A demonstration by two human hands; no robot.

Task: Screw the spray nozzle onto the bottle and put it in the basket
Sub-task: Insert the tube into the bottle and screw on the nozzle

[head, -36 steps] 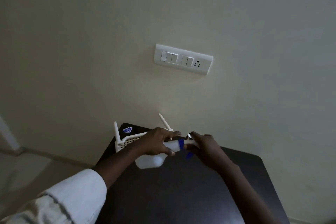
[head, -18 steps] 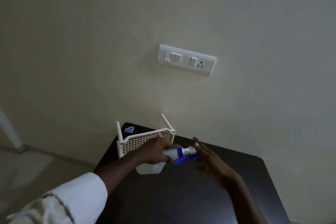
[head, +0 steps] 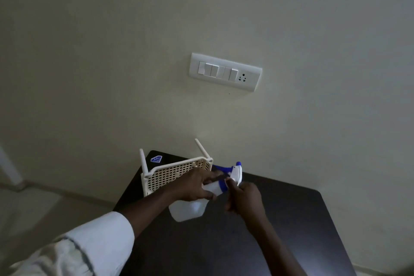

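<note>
We are in the screwing step: our left hand (head: 192, 186) grasps the bottle (head: 187, 209), our right hand (head: 244, 197) grips the spray nozzle (head: 236, 173), which likely needs more turning before the basket (head: 172, 173).

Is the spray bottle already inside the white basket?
No, the bottle is held above the dark table by the left hand and right hand, in front of the basket.

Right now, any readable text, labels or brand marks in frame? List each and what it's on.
Nothing can be read.
Blue sticker on the far left corner of the table: has a white emblem or lettering, too small and blurred to read.
Switch plate on the wall: no print visible.
Bottle, nozzle, basket: no label visible.
</note>
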